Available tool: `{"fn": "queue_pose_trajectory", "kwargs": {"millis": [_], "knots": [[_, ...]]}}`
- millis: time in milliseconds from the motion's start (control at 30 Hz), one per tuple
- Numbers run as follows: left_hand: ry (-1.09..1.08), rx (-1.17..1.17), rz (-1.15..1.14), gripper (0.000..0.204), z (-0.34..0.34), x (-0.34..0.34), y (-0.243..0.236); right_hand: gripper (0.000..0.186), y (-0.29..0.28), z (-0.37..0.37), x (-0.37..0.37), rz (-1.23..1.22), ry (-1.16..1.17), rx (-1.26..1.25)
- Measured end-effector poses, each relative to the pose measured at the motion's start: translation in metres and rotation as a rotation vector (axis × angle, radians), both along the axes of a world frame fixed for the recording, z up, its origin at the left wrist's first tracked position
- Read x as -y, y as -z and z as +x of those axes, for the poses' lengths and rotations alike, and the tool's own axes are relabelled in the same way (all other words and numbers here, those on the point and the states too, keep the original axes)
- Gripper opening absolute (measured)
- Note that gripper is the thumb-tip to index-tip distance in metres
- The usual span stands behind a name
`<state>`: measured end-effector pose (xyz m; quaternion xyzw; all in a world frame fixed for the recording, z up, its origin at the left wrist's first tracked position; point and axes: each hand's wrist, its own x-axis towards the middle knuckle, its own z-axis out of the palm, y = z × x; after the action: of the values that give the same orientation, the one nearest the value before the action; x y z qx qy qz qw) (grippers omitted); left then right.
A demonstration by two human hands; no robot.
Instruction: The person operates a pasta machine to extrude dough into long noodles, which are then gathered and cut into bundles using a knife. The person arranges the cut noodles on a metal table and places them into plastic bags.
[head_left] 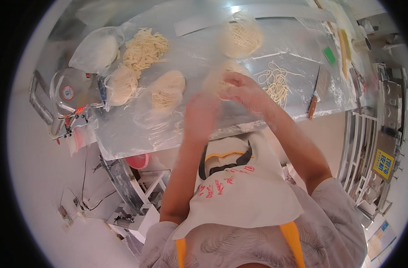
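Over the middle of the floured table, my left hand [203, 111] is smeared by motion and its fingers do not show clearly. My right hand [246, 91] has its fingers curled inward, and what they hold is too blurred to make out. Just beyond and between both hands lies a blurred pale bundle of noodles [222, 79], seemingly in thin plastic. Loose thin noodles [275, 85] lie right of my right hand. A bagged portion of noodles [243, 38] sits farther back. Another bagged portion [166, 94] rests left of my left hand.
Wide noodles [145, 50] are heaped at the back left, beside a plastic bag of something pale [99, 51] and a bagged noodle portion [121, 85]. A metal machine [74, 91] stands at the left edge. On the right lie a cleaver [319, 89] and a green scraper [329, 56].
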<state>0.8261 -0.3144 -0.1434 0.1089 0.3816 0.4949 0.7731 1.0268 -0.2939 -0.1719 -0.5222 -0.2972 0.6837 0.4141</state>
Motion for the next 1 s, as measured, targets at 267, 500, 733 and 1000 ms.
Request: {"fn": "queue_pose_trajectory", "kwargs": {"millis": [267, 500, 733, 1000], "knots": [[-0.119, 0.070, -0.135, 0.011, -0.023, -0.020, 0.012, 0.101, 0.084, 0.130, 0.053, -0.065, 0.124, 1.418], [-0.073, -0.042, -0.121, 0.010, -0.023, -0.006, 0.013, 0.067, 0.132, 0.076, 0.067, 0.320, 0.121, 1.526], [-0.042, -0.073, -0.080, 0.008, -0.016, -0.013, 0.010, 0.047, 0.154, 0.144, 0.015, 0.472, 0.038, 1.236], [-0.073, -0.114, -0.053, 0.007, -0.019, -0.006, 0.018, 0.061, 0.124, 0.139, 0.043, 0.807, -0.419, 1.507]]}}
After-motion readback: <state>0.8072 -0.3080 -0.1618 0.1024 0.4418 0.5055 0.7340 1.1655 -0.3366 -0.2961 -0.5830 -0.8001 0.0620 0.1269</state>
